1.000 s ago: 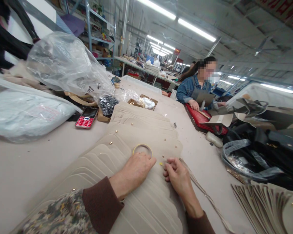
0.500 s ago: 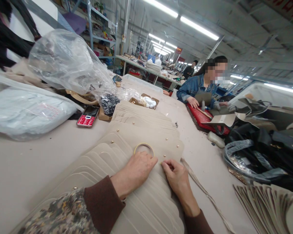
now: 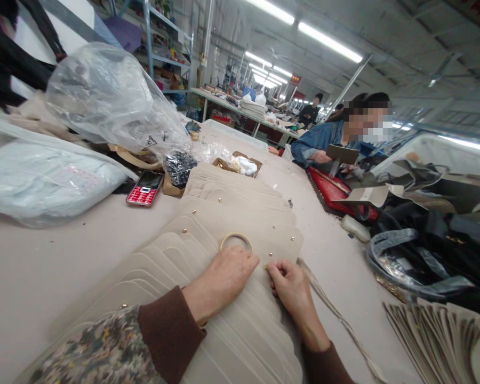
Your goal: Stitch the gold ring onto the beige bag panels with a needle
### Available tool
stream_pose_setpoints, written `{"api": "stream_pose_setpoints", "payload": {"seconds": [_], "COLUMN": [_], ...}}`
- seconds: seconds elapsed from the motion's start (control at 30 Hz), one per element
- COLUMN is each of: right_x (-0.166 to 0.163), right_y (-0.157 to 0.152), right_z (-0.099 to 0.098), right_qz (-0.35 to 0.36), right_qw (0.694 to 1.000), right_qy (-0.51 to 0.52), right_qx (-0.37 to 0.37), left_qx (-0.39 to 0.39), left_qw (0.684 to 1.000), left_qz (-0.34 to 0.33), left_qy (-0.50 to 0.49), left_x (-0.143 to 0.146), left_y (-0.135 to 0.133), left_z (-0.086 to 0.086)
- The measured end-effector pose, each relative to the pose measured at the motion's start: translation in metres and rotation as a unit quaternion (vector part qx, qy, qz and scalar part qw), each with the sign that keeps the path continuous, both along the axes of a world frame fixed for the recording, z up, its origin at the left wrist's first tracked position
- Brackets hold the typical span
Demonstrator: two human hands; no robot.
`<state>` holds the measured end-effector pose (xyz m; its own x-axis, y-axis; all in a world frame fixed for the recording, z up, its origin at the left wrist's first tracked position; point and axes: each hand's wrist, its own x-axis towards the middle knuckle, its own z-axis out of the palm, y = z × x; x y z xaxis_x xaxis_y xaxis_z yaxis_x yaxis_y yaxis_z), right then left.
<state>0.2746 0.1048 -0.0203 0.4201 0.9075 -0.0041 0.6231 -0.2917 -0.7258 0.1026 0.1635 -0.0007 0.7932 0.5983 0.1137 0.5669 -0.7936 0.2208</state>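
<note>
Under my left hand point(image 3: 228, 274) is a thin roll of yellow-edged tape point(image 3: 237, 235); the fingers curl over its near side, which is hidden. My right hand point(image 3: 290, 282) is closed in a pinch beside it, with a tiny yellow bit point(image 3: 266, 266) at the fingertips, perhaps a piece of tape. Both hands rest over a fanned stack of beige panels point(image 3: 152, 261), overlapping in rows along the table. Small gold studs point(image 3: 274, 227) dot the upper panels.
A red keypad phone point(image 3: 145, 188) and clear plastic bags point(image 3: 116, 101) lie left. Ahead sits a small open box point(image 3: 246, 166). To the right are a beige strap point(image 3: 336, 312), black bags point(image 3: 432, 250) and more panels point(image 3: 436, 336). Across the table a co-worker point(image 3: 318, 141) handles a brown piece.
My right fingertips have drawn slightly right, and the yellow bit shows more clearly. My left hand stays on the tape roll. The co-worker has lifted a brown piece above the red board.
</note>
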Motion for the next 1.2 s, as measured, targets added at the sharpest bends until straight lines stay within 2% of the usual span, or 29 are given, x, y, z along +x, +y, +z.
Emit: {"api": "stream_pose_setpoints", "payload": {"seconds": [0.13,0.3,0.37,0.43,0.53,0.8,0.97,1.07,1.2], "right_x": [0.001,0.002,0.001,0.0,-0.003,-0.003,-0.006,-0.005,-0.002], "right_y": [0.002,-0.01,-0.015,-0.017,-0.013,-0.003,-0.002,-0.004,-0.007], "right_z": [-0.004,-0.006,-0.006,-0.006,-0.009,-0.008,0.004,0.009,0.011], "right_qz": [0.01,-0.025,0.002,0.038,0.045,0.067,0.08,0.098,0.128], "right_qw": [0.999,0.998,0.999,0.993,0.982,0.981,0.984,0.989,0.988], "right_qy": [-0.051,0.038,0.002,-0.08,-0.158,-0.16,-0.152,-0.113,-0.062], "right_qx": [0.015,0.038,0.054,0.08,0.09,0.09,0.038,-0.007,-0.063], "left_qx": [0.007,0.009,0.009,0.009,0.008,0.026,0.041,0.03,0.013], "left_qw": [1.0,1.0,1.0,1.0,1.0,0.999,0.995,0.989,0.978], "left_qz": [0.002,0.003,0.002,0.001,0.0,-0.018,-0.012,-0.006,-0.044], "left_qy": [-0.006,-0.014,-0.021,-0.023,-0.025,-0.031,-0.092,-0.145,-0.203], "left_x": [0.0,-0.001,-0.001,-0.002,-0.001,-0.003,-0.006,-0.008,-0.009], "left_y": [0.0,0.0,-0.001,0.0,0.0,0.0,0.0,0.001,0.003], "left_z": [-0.002,-0.002,-0.003,-0.004,-0.007,-0.007,0.001,0.003,-0.001]}}
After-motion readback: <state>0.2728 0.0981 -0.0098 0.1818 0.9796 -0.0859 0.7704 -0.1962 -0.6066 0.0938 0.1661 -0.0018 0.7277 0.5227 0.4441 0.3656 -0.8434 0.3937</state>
